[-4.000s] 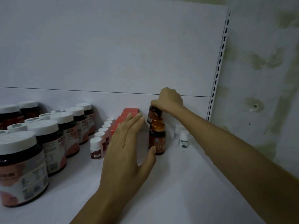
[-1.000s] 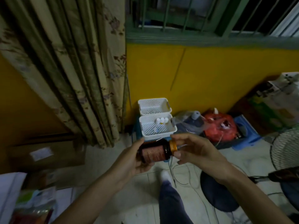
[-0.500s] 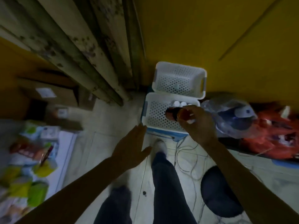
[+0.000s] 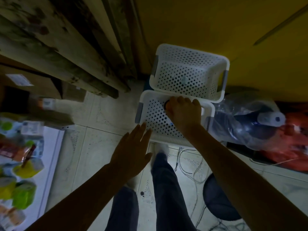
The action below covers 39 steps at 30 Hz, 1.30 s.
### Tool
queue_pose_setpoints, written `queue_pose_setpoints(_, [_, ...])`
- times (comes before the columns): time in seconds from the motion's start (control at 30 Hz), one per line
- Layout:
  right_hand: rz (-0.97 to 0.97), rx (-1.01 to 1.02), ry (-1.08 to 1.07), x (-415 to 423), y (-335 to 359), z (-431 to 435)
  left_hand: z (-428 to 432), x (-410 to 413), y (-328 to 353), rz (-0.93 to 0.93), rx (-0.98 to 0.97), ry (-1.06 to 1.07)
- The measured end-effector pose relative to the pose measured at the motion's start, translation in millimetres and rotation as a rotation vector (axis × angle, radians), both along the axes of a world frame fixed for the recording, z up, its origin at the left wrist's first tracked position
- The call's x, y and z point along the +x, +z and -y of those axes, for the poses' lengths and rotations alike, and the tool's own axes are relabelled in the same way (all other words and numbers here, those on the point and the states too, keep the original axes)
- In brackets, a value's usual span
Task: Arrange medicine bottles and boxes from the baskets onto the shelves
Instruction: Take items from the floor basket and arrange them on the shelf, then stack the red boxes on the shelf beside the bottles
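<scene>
White near basket [image 4: 144,97] | right hand [image 4: 183,112] inside, curled over dark bottle [image 4: 166,103] | left hand [image 4: 131,152] flat, outstretched, empty

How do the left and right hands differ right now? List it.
The left hand is flat with straight fingers and holds nothing; the right hand curls round a dark bottle. The left hand hovers at the edge of the near basket; the right hand is down inside it. Both are bare.
</scene>
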State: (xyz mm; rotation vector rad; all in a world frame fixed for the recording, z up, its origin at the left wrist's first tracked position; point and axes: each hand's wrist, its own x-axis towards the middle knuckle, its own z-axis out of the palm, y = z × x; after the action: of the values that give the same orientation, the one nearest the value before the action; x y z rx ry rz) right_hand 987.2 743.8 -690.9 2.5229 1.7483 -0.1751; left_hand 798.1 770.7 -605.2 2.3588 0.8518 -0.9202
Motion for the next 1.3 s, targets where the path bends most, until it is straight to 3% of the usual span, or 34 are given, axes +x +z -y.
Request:
queue_pose_setpoints(0.13, [-0.137,0.002,-0.035,7.5,11.2,-1.0,0.9,-6.4,-2.0,-0.017,-0.008,0.014])
queue_pose_setpoints(0.27, [-0.166,0.069,-0.041,11.3,40.6,9.5,-3.5,-19.2,6.7,0.231,0.172,-0.045])
queue_pose_setpoints(0.53, [-0.213,0.347,0.331,-57.6,197.0,-31.4,-36.1,-79.4,131.7,0.355,0.553,-0.004])
queue_pose_setpoints(0.8, [-0.318,0.609,0.823,-240.9,361.1,-76.2,-8.9,-251.9,284.3,0.369,1.016,0.342])
queue_pose_setpoints(0.93, [-0.398,0.868,1.143,-372.2,462.1,-87.6,18.7,-366.4,379.0,0.334,1.344,0.511])
queue_pose_setpoints(1.03, [-0.458,1.021,1.266,-464.6,521.6,-87.7,46.1,-452.8,434.4,0.289,1.554,0.633])
queue_pose_setpoints(1.3, [-0.514,1.100,1.395,-624.2,596.5,-86.6,105.4,-613.1,493.5,0.171,1.720,0.881])
